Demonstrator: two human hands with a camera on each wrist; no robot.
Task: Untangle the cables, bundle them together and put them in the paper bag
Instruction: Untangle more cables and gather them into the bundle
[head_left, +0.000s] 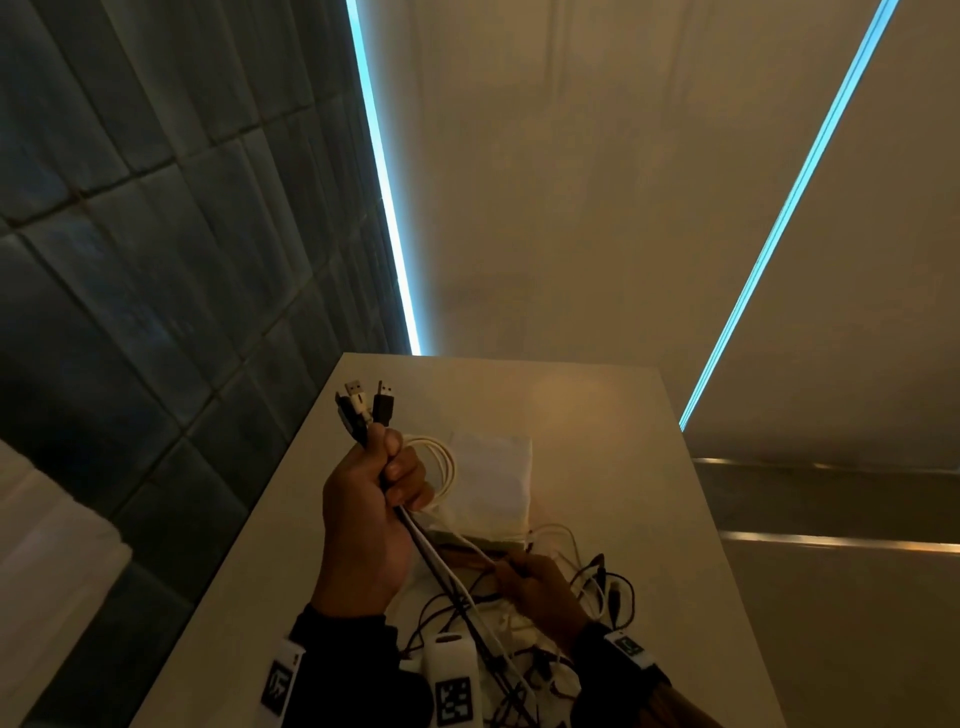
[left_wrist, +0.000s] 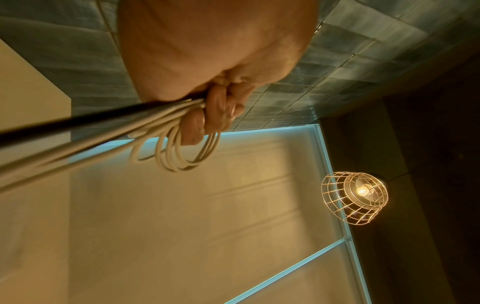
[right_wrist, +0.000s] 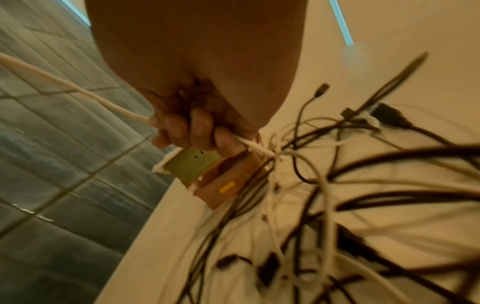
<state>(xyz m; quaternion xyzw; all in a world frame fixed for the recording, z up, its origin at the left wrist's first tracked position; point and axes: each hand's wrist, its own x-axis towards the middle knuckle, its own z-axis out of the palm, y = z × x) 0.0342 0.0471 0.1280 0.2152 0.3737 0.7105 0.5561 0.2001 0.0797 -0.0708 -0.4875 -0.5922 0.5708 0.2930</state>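
My left hand (head_left: 384, 478) is raised above the table and grips a bunch of black and white cables (head_left: 441, 566). Their USB plugs (head_left: 366, 402) stick out above the fist. White cable loops (left_wrist: 176, 154) hang off its fingers (left_wrist: 221, 107). The held cables run taut down into a tangle of black and white cables (head_left: 545, 639) on the table. Lower down, my right hand (head_left: 524, 577) pinches a white cable (right_wrist: 78, 90) that leads up toward the left hand. The white paper bag (head_left: 493, 478) lies flat behind both hands.
The cream table (head_left: 597, 405) has its left edge beside a dark tiled wall (head_left: 130, 234). A small brown and green box (right_wrist: 207, 174) lies under my right hand's fingers (right_wrist: 197, 129). A wire cage lamp (left_wrist: 355, 197) hangs overhead.
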